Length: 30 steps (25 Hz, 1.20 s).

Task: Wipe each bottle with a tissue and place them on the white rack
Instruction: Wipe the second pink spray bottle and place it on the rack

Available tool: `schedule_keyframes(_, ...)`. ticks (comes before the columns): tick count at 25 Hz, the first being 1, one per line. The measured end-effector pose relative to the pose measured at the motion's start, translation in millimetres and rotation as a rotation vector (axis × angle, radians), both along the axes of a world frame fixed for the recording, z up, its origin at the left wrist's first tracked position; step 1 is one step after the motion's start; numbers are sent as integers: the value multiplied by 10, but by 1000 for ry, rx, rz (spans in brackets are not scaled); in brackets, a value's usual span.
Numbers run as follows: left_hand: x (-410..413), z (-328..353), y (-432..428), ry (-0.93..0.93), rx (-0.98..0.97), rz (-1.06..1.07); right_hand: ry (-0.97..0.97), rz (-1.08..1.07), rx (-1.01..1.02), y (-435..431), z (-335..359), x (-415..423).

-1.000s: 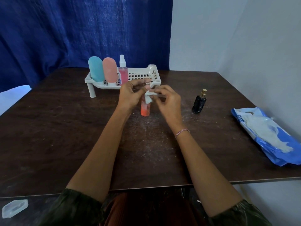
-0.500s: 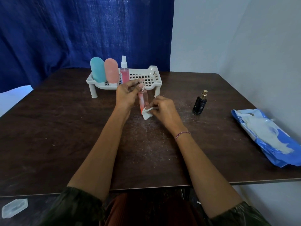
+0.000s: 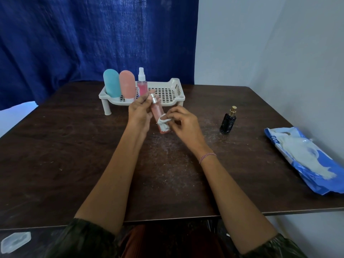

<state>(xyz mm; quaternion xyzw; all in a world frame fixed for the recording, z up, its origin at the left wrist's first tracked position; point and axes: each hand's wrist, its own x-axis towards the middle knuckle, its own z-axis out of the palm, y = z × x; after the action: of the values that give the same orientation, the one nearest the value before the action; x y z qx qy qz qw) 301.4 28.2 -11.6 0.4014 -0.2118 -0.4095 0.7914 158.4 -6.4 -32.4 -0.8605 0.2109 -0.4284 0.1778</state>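
Note:
My left hand (image 3: 140,112) pinches the silver top of a slim pink bottle (image 3: 157,113), which leans tilted above the table. My right hand (image 3: 183,123) pinches a crumpled white tissue (image 3: 163,123) against the bottle's lower part. Behind them stands the white rack (image 3: 167,94), holding a blue bottle (image 3: 111,83), a peach bottle (image 3: 127,85) and a pink spray bottle (image 3: 142,84) at its left end. A black bottle with a gold cap (image 3: 228,121) stands on the table to the right.
A blue and white tissue pack (image 3: 305,159) lies at the table's right edge near the wall. The dark wooden table (image 3: 55,155) has white dust specks in its middle. A blue curtain hangs behind. A clear plastic piece (image 3: 15,241) lies below the table's front left.
The tissue in my right hand went from the bottle's top down to its lower part. My left hand kept hold of the top, and the bottle now tilts more.

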Motion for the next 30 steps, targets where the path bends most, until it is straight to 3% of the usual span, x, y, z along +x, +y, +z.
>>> schedule_keyframes(7,77,41,36,477,-137,113,-2,100,128,14,-13,4)
schedule_keyframes(10,77,41,62,559,-124,123,-31,109,191,8,-13,11)
schedule_keyframes(12,39,53,68,529,-104,106,-79,92,192,17,-3,9)
schedule_keyframes(17,-140,137,105,124,-88,-157,-361,-18,295,-1,23,-11)
schedule_keyframes(20,-148,111,106,11,-27,-185,-407,-59,342,-20,24,-18)
schedule_keyframes(26,-121,61,85,185,-11,-156,-405,57,377,-16,30,-14)
schedule_keyframes(30,-181,65,98,164,4,-223,-429,90,365,-66,25,-48)
